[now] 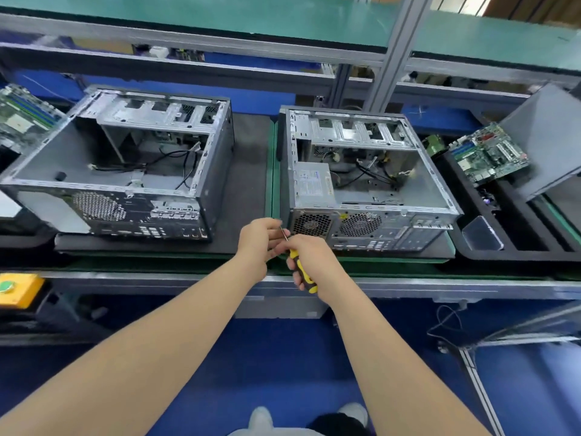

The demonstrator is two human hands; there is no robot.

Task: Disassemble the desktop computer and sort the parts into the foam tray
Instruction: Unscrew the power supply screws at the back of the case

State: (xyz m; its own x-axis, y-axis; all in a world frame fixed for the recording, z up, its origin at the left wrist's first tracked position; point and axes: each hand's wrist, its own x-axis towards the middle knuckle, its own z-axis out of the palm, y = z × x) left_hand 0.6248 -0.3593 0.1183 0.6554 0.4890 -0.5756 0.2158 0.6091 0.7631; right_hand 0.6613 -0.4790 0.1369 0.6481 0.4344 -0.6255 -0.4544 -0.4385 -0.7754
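Right hand (314, 259) grips the screwdriver (299, 267) and left hand (256, 239) pinches its shaft, at the rear corner of the case (434, 190) on the counter (251, 152). The supply (314, 184) sits inside; probably its rear screws are next, needing a squarely seated tip. The tray (471, 258) sits just right.

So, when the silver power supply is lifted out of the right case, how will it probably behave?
The power supply is a closed metal box, so it is probably stiff and heavy for its size. Loose cables lie beside it in the case; if attached, they would likely trail floppily and snag.
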